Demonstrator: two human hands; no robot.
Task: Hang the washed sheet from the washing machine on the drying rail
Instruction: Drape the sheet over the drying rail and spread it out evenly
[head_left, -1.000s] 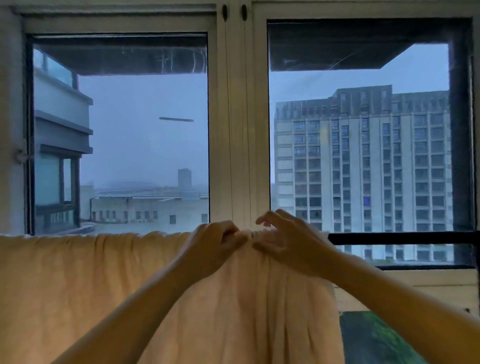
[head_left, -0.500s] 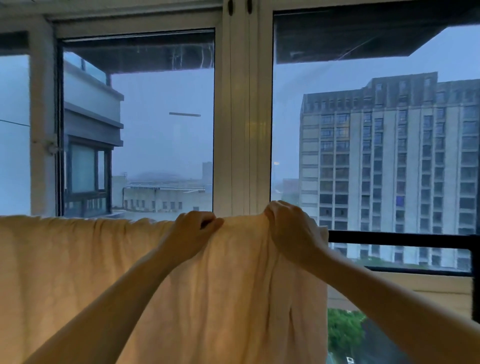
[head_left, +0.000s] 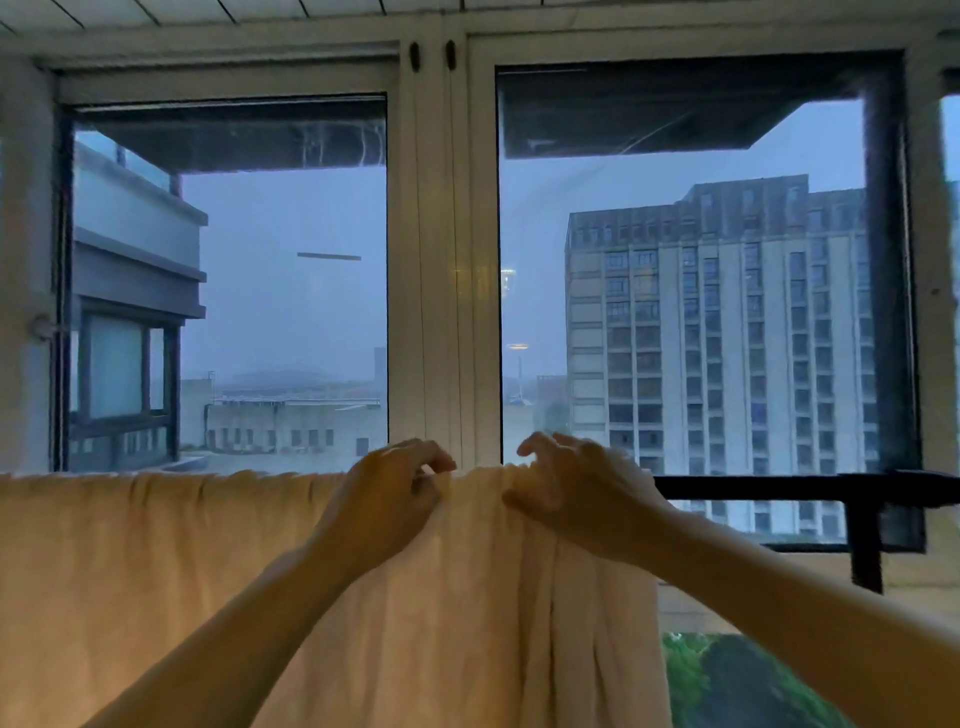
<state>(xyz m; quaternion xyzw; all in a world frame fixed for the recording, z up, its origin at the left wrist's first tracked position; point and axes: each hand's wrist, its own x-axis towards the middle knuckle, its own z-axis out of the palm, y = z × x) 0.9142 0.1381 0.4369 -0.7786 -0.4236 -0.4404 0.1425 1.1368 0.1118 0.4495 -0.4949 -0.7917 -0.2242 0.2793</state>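
The sheet (head_left: 208, 571) is up on the rail (head_left: 779, 488), draped over it and hanging down in front as a wide curtain of cloth. It runs from the left edge of the view to just past the middle, and both hands are at its top fold.

The left hand (head_left: 384, 499) has its fingers (head_left: 441, 462) curled tight, and a bit of the fold is pinched between them and the thumb right at the crest. Just beside it is the right hand (head_left: 576, 493). Its fingers are hooked like a claw and half open, with the tips lifted above the top edge. The thumb lies against the front of the cloth. Whether this hand actually has fabric caught under it cannot be told from here.

The sheet is pale cream, soft and slightly nubbly. It is smooth across the left and gathered into long vertical pleats below the right wrist. To the right of the cloth the rail shows bare, a dark, straight, square-edged bar. Behind it stands a white window frame (head_left: 436, 260). Through the glass there is a grey tower block (head_left: 717, 338) and green treetops (head_left: 727, 680) below.
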